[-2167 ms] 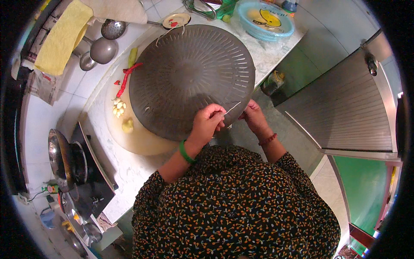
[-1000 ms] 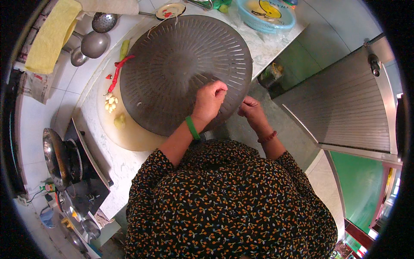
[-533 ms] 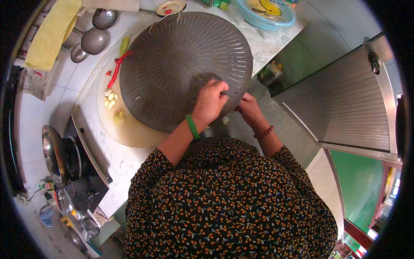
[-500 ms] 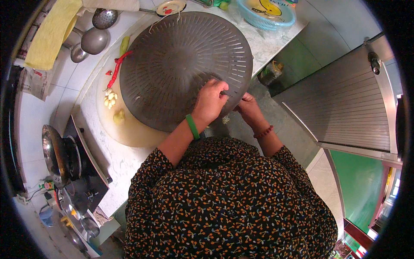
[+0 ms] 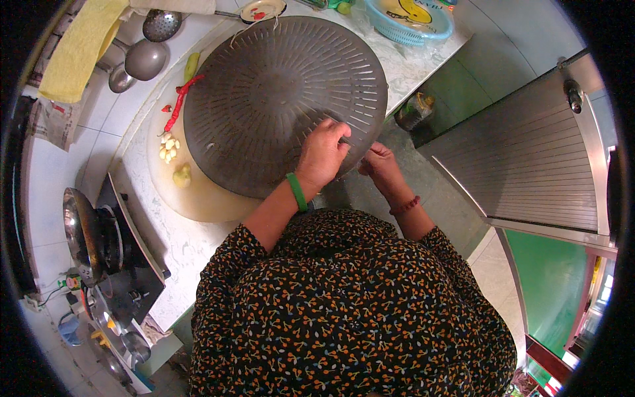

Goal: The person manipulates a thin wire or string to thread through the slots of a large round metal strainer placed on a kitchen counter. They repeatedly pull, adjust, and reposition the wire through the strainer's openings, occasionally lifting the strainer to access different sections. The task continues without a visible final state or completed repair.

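Left hand (image 5: 322,153) curls over grey slotted disc (image 5: 278,99), right hand (image 5: 383,171) near its rim. Cannot tell either grip's closure or contents.

Partly visible printed letters (image 5: 438,6) stand atop the blue basket (image 5: 405,34); the hanging paper (image 5: 63,126) bears unreadable print.

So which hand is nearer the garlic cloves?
Left. The left hand is over the dark slotted disc, right of the garlic cloves; the right hand is farther right, by the disc's near-right rim.
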A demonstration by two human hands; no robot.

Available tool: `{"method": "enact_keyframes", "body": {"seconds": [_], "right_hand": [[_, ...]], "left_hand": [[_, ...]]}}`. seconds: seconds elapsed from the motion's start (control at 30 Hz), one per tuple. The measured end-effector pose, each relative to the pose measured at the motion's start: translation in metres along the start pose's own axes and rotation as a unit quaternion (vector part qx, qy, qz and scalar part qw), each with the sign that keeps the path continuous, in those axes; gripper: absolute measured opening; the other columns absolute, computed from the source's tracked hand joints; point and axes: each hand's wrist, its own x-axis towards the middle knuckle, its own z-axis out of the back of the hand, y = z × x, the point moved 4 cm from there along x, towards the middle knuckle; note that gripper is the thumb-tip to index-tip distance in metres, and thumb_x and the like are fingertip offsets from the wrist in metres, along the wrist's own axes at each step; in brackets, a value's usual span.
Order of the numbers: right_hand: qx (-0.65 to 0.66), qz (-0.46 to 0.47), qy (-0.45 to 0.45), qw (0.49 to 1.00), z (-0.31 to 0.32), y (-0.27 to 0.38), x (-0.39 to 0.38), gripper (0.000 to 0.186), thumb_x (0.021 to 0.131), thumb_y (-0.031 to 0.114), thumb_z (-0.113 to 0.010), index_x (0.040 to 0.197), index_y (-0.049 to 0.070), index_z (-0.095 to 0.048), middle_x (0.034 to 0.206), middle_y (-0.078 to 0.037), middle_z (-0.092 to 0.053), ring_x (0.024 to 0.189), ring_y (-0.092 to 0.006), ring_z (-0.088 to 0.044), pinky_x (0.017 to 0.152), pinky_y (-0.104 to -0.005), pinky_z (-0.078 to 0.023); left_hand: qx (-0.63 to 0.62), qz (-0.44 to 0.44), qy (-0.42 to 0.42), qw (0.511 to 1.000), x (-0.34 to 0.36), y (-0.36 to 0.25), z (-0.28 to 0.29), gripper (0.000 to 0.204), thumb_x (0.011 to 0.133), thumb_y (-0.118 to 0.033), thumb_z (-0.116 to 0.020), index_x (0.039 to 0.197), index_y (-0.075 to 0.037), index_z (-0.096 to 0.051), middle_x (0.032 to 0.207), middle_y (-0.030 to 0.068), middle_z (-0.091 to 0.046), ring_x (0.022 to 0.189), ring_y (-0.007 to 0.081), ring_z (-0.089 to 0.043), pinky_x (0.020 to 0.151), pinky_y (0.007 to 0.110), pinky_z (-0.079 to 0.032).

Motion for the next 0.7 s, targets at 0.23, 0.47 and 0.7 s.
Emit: {"method": "enact_keyframes", "body": {"seconds": [0.23,0.47,0.7], "right_hand": [[-0.014,-0.01,-0.023,1.0,-0.013,0.005,-0.003,0.013,0.084,0.013,-0.057,0.092,0.006,-0.064,0.078,0.002,-0.06,0.06,-0.0076,-0.05,0.052,-0.0224,-0.041],[0.049,0.007,0.011,0.999,-0.013,-0.007,0.008,0.01,0.083,0.012,-0.056,0.088,0.008,-0.064,0.072,0.004,-0.057,0.058,-0.007,-0.047,0.051,-0.0217,-0.037],[0.037,-0.047,0.018,0.998,-0.013,-0.003,-0.001,0.014,0.083,0.012,-0.055,0.094,0.008,-0.063,0.072,0.004,-0.056,0.055,-0.0067,-0.045,0.051,-0.0221,-0.038]], "left_hand": [[-0.011,-0.001,-0.006,1.0,-0.001,0.004,0.0,0.022,0.067,0.001,-0.062,0.087,-0.004,-0.054,0.088,0.0139,-0.054,0.081,0.0335,-0.054,0.07,0.04,-0.045],[0.013,0.0,0.002,1.0,0.0,0.005,0.0,0.021,0.068,-0.001,-0.062,0.087,-0.003,-0.055,0.089,0.0143,-0.054,0.083,0.0334,-0.054,0.072,0.041,-0.045],[0.001,-0.002,-0.009,1.0,-0.003,0.005,0.002,0.022,0.067,0.0,-0.062,0.089,-0.003,-0.056,0.088,0.0146,-0.054,0.082,0.0331,-0.054,0.072,0.04,-0.045]]}}
